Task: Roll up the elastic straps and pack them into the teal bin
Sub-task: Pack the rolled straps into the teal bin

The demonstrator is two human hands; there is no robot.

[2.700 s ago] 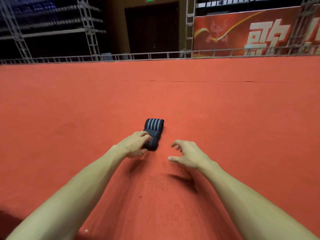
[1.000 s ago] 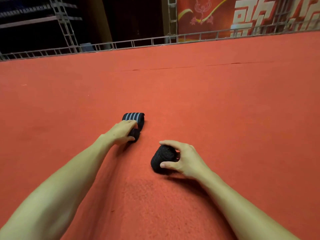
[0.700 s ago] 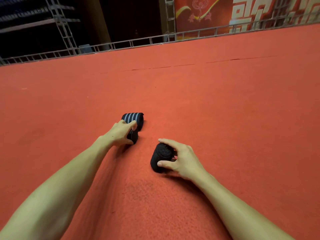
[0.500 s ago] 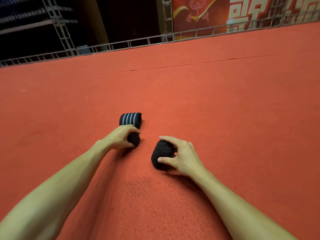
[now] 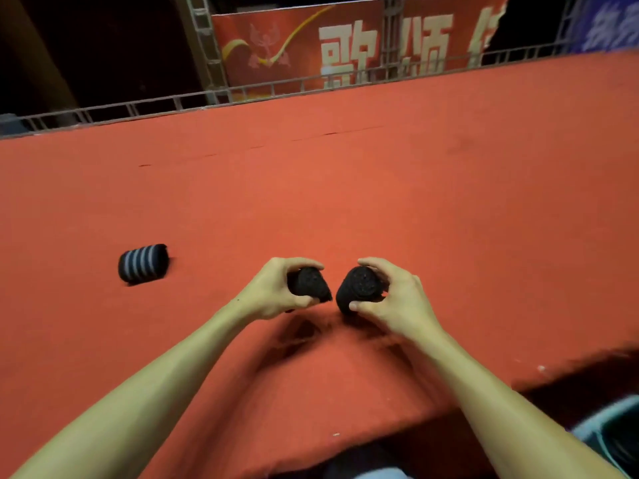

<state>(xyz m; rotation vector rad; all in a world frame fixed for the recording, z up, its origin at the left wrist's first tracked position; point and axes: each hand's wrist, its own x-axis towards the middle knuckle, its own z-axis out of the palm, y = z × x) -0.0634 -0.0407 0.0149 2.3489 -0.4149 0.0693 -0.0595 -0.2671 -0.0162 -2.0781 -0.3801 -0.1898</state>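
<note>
Curling fingers and thumb round a black roll, the left hand holds it over the red carpet. The right hand grips a second roll the same way, just beside the first at its three o'clock. A striped roll lies on the carpet at nine o'clock, well apart. The rim of a teal bin shows at five o'clock.

Dim warm indoor light, soft shadows beneath the forearms, motion blur throughout, wide-angle bending at edges, background dark
</note>
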